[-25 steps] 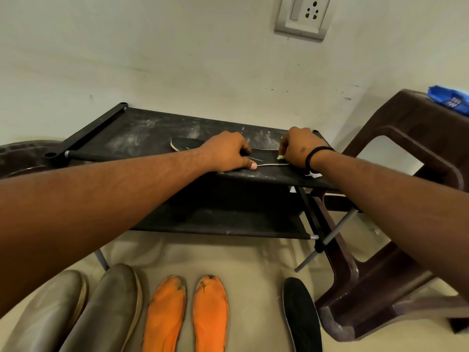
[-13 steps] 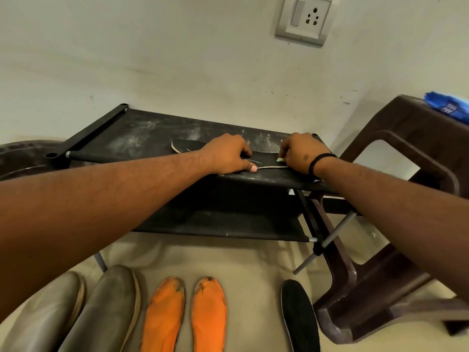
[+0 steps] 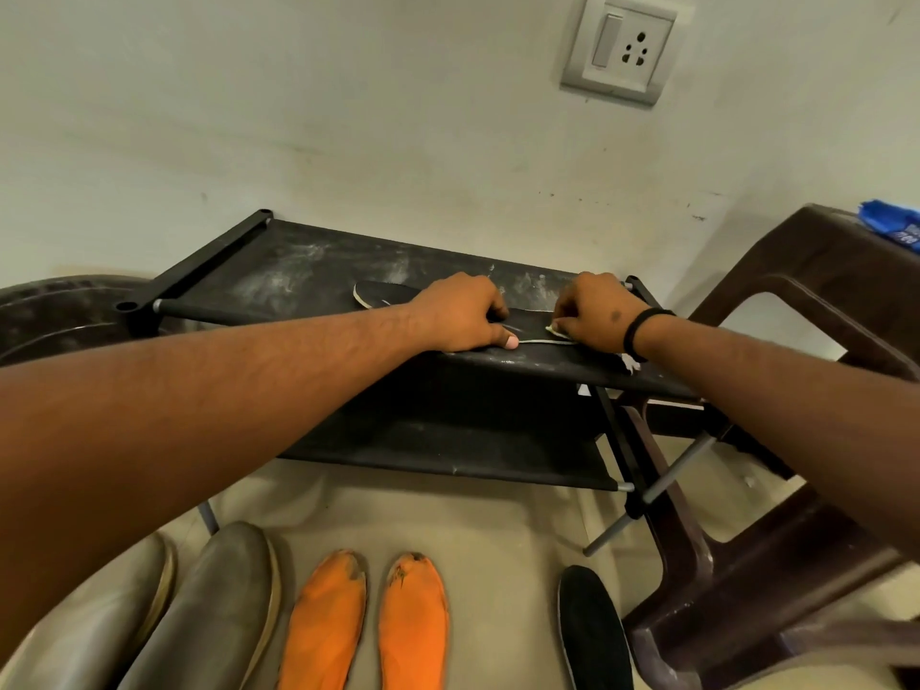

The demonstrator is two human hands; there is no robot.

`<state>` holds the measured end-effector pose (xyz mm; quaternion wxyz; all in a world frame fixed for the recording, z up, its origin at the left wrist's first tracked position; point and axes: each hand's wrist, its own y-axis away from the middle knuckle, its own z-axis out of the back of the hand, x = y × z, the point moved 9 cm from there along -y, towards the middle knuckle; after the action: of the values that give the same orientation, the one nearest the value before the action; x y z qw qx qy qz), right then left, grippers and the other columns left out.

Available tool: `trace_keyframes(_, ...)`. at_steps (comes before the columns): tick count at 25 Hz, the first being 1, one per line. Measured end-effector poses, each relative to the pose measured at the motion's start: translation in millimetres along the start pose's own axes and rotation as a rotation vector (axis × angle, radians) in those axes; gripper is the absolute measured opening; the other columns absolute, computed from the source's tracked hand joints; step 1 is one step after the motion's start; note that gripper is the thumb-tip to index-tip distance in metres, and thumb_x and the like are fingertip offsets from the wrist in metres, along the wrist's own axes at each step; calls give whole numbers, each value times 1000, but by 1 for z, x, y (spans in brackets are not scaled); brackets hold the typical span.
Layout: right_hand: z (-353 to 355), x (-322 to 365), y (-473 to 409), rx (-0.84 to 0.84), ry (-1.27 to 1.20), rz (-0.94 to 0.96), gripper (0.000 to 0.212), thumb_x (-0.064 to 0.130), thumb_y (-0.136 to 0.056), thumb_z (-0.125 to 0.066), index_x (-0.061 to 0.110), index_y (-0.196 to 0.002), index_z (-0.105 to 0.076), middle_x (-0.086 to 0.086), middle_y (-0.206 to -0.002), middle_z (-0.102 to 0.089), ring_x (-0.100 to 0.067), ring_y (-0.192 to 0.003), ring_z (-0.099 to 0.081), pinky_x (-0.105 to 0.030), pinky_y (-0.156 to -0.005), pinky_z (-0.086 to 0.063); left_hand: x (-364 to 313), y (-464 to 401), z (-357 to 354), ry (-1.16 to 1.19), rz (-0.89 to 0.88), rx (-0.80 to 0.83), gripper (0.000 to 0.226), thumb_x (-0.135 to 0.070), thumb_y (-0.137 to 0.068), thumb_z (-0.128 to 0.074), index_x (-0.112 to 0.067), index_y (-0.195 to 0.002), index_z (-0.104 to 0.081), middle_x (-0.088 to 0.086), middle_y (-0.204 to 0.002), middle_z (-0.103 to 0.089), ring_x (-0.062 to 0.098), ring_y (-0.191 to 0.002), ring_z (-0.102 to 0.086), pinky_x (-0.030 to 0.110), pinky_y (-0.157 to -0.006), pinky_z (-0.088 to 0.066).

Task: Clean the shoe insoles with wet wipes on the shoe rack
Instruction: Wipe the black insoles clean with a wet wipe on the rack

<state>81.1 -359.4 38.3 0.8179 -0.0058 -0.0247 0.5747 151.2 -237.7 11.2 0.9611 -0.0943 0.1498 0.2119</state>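
A black insole (image 3: 383,297) is laid flat on the dusty top shelf of a black shoe rack (image 3: 279,271). It is pinned down by the curled fingers of the left hand (image 3: 460,316). What appears to be a wet wipe (image 3: 556,332) is pinched against its right end by the right hand (image 3: 595,311). Two orange insoles (image 3: 368,620) are seen on the floor below.

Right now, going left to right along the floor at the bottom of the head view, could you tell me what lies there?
Two grey shoes → two orange insoles → black insole → brown plastic chair.
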Motion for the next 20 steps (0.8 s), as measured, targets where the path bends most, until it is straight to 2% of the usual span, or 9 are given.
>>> trace_keyframes(4,-1,-6,-11,-87,17,-94,9,17,-90,-65,16,-94,-73,-10,-98,-70,-26,-85,-66,-43,-83,-58,0,0,0,16,-3,-2,57,-52,-87,-68,-16,-130,-65,1,-130,-66,18,-116,-62,39,-101,-49)
trace_keyframes(7,-7,15,-2,-119,-10,-15,13,13,-88,-62,17,-96,-73,-8,-100,-69,-26,-90,-66,-43,-84,-57,2,0,-1,17,-3,-6,58,-52,-86,-68,-17,-131,-64,1,-130,-66,17,-117,-62,37,-101,-49)
trace_keyframes(10,-8,24,10,-64,45,92,25,7,-89,-58,18,-105,-74,-6,-106,-71,-25,-97,-66,-43,-88,-56,2,0,-1,21,-12,-7,57,-53,-86,-68,-16,-130,-65,1,-129,-66,17,-116,-62,37,-101,-49)
trace_keyframes(13,2,-7,3,-43,87,-28,24,6,-88,-59,19,-102,-74,-8,-106,-71,-28,-94,-67,-44,-88,-56,0,-1,0,40,-21,-6,56,-51,-87,-68,-15,-130,-65,2,-130,-66,18,-116,-62,36,-101,-49)
trace_keyframes(16,2,-23,-1,-83,-2,-131,22,4,-87,-61,15,-101,-74,-10,-105,-71,-29,-93,-67,-43,-88,-56,1,-3,0,46,-13,-2,57,-50,-87,-68,-15,-132,-63,2,-133,-64,18,-119,-60,32,-101,-46)
trace_keyframes(20,-4,8,9,6,-132,31,17,7,-88,-64,13,-99,-76,-4,-99,-71,-19,-92,-65,-31,-88,-53,2,-1,0,38,-18,-7,58,-51,-87,-68,-16,-133,-62,1,-135,-63,17,-121,-59,30,-100,-44)
